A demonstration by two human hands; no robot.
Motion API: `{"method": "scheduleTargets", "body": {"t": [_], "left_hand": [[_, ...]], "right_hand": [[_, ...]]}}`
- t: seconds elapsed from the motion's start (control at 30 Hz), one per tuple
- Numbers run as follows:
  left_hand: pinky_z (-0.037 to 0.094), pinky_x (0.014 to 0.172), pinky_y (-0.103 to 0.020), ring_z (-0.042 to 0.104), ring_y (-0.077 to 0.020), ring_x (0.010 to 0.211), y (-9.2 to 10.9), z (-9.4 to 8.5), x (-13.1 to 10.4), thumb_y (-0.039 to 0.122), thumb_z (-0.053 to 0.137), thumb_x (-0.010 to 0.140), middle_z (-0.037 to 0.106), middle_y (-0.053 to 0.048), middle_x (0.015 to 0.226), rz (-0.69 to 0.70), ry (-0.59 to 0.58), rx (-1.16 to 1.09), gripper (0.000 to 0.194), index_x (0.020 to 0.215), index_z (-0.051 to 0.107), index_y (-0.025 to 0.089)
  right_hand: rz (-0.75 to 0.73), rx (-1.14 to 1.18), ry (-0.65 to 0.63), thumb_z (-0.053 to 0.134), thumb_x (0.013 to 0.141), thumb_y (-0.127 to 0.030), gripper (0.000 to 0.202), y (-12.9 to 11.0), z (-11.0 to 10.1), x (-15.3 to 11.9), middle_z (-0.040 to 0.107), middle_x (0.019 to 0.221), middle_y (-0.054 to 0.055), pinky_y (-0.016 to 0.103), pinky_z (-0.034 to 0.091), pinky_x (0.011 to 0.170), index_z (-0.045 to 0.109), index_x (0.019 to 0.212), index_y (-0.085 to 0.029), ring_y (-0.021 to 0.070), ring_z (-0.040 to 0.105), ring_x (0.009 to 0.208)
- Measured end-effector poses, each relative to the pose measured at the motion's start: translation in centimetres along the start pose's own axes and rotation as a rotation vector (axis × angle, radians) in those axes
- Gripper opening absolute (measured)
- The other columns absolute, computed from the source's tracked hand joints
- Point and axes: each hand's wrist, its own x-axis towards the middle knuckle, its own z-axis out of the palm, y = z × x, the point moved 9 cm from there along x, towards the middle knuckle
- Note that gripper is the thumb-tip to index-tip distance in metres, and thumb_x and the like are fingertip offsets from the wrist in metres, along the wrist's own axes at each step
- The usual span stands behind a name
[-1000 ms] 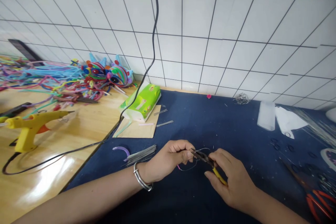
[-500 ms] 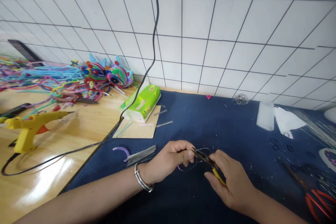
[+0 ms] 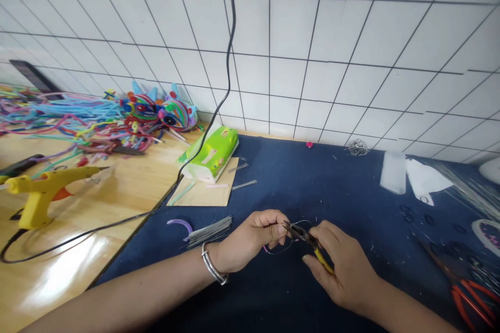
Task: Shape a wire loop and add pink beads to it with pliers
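My left hand (image 3: 263,234) pinches a thin wire loop (image 3: 279,253) between thumb and forefinger; a bit of pink shows on the wire near my fingers. My right hand (image 3: 339,260) is wrapped round pliers (image 3: 321,260) with yellow handles. Their dark jaws meet the wire right at my left fingertips, and I cannot tell whether they are clamped on it. Left of my left hand lie a bundle of cut wires (image 3: 210,231) and a purple curved piece (image 3: 180,228) on the dark blue cloth (image 3: 273,182).
A yellow glue gun (image 3: 42,190) sits on the wooden table at left, its black cord (image 3: 128,218) crossing toward the wall. Behind are a green tissue pack (image 3: 213,153) and colourful pipe cleaners (image 3: 86,109). At right lie red-handled scissors (image 3: 469,296) and black rings (image 3: 428,219).
The plier jaws look slightly more apart at my left fingertips. Both hands otherwise stay in nearly the same place, and the view has shifted very slightly.
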Motion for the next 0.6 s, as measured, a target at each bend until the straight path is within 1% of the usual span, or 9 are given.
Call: {"method": "scheduleTargets", "body": {"t": [0.17,0.37,0.5,0.6], "left_hand": [[0.03,0.052,-0.022,0.038,-0.0068,0.052,-0.08,0.31,0.0,0.033,0.057,0.079,0.05,0.001,0.062,-0.017,-0.03,-0.023,0.021,0.074,0.056,0.013],[0.031,0.052,-0.022,0.039,-0.007,0.052,-0.4,0.33,-0.06,0.033,0.058,0.078,0.051,0.0,0.062,-0.054,-0.029,-0.043,0.021,0.074,0.056,0.013],[0.031,0.051,-0.021,0.04,-0.0063,0.05,-0.37,0.02,-0.04,0.032,0.058,0.079,0.053,0.0,0.064,-0.05,0.013,-0.036,0.02,0.075,0.056,0.013],[0.029,0.05,-0.02,0.04,-0.0057,0.051,-0.12,-0.08,-0.02,0.032,0.059,0.079,0.055,0.0,0.068,-0.018,0.032,-0.03,0.018,0.082,0.055,0.014]], "right_hand": [[-0.014,0.006,-0.011,0.044,0.082,-0.027,0.018,-0.32,0.03,-0.16,0.048,0.08,0.006,0.031,0.039,0.062,0.044,0.095,-0.015,0.0165,0.046,0.071],[-0.016,0.001,-0.012,0.043,0.081,-0.026,0.012,-0.52,0.01,-0.03,0.048,0.076,0.005,0.029,0.038,0.058,0.045,0.088,-0.016,0.0154,0.046,0.067],[0.007,0.025,0.011,0.044,0.081,-0.028,0.013,-0.24,-0.2,0.06,0.048,0.075,0.003,0.028,0.037,0.057,0.045,0.087,-0.017,0.0143,0.047,0.066],[0.032,0.043,0.008,0.045,0.082,-0.028,0.012,0.06,-0.21,0.02,0.048,0.075,0.003,0.028,0.037,0.057,0.044,0.088,-0.017,0.014,0.046,0.066]]}}
